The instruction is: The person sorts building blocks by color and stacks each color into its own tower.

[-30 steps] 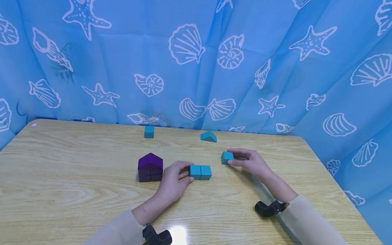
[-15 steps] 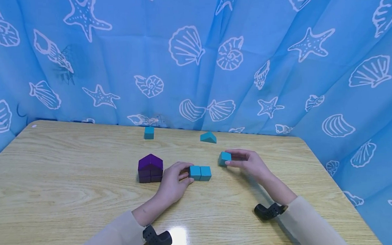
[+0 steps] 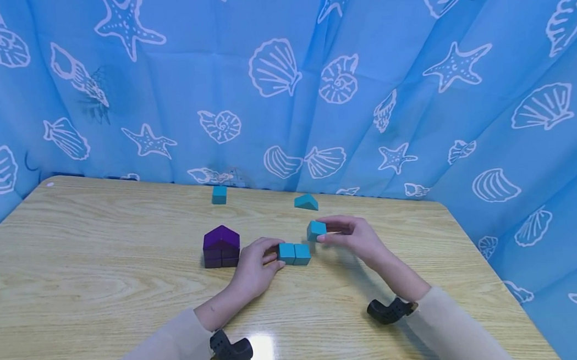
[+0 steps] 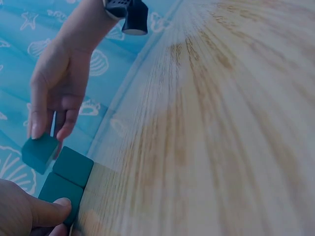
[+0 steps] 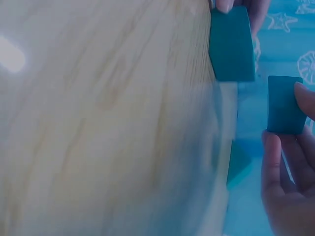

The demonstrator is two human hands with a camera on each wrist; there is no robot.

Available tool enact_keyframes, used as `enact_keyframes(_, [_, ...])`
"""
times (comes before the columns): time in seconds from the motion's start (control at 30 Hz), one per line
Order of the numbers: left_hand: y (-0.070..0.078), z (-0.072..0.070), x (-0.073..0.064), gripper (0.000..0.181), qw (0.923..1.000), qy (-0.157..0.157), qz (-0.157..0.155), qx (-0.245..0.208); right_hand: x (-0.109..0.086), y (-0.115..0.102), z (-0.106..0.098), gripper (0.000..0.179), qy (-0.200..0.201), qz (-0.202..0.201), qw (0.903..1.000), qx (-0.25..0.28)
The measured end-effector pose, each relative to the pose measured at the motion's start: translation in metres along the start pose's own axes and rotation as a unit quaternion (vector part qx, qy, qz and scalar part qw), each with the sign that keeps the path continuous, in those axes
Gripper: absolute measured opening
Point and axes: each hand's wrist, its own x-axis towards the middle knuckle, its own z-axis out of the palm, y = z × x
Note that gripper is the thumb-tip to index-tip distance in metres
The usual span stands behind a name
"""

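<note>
Two blue cubes stand side by side on the table: the left cube (image 3: 286, 254) and the right cube (image 3: 302, 254). My left hand (image 3: 256, 267) pinches the left one between thumb and fingers, as the left wrist view also shows at close range. Another blue cube (image 3: 316, 230) is pinched in my right hand (image 3: 354, 239), just behind and to the right of the pair. In the right wrist view this held cube (image 5: 285, 104) appears raised, between thumb and fingertips, apart from the pair.
Left of my left hand stands a house-shaped stack of purple blocks (image 3: 221, 246). Toward the table's back edge lie a single blue cube (image 3: 219, 195) and a blue triangular block (image 3: 306, 202). A blue curtain (image 3: 283, 92) hangs behind the wooden table (image 3: 101, 279).
My right hand has carried its blue cube leftward, closer to the two cubes. The left hand stays in place on the pair.
</note>
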Motion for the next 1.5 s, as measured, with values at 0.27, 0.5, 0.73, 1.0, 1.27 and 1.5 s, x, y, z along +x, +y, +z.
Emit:
enact_keyframes(0.27, [0.0,0.0,0.0,0.038,1.0,-0.006,-0.004,-0.001,0.0,-0.009,0.014,0.043,-0.009,-0.03,0.999,-0.032])
enact_keyframes(0.5, [0.001,-0.001,0.0,0.039,0.9999,-0.01,-0.009,0.001,-0.002,-0.013,0.028,0.038,-0.03,-0.076,0.9954,-0.049])
enact_keyframes(0.73, [0.0,-0.001,0.001,0.039,1.0,-0.007,-0.005,-0.002,-0.001,-0.012,0.04,0.036,-0.044,-0.094,0.9936,-0.044])
enact_keyframes(1.0, [0.001,-0.002,0.0,0.042,0.9999,-0.009,0.004,0.001,0.001,-0.012,0.045,0.035,-0.047,-0.105,0.9919,-0.053])
enact_keyframes(1.27, [0.0,-0.001,0.001,0.042,1.0,-0.007,0.001,-0.003,0.002,-0.01,0.047,0.034,-0.051,-0.109,0.9912,-0.056])
enact_keyframes(1.5, [0.0,-0.001,0.002,0.042,1.0,-0.004,-0.002,0.001,0.003,-0.01,0.047,0.034,-0.052,-0.109,0.991,-0.058])
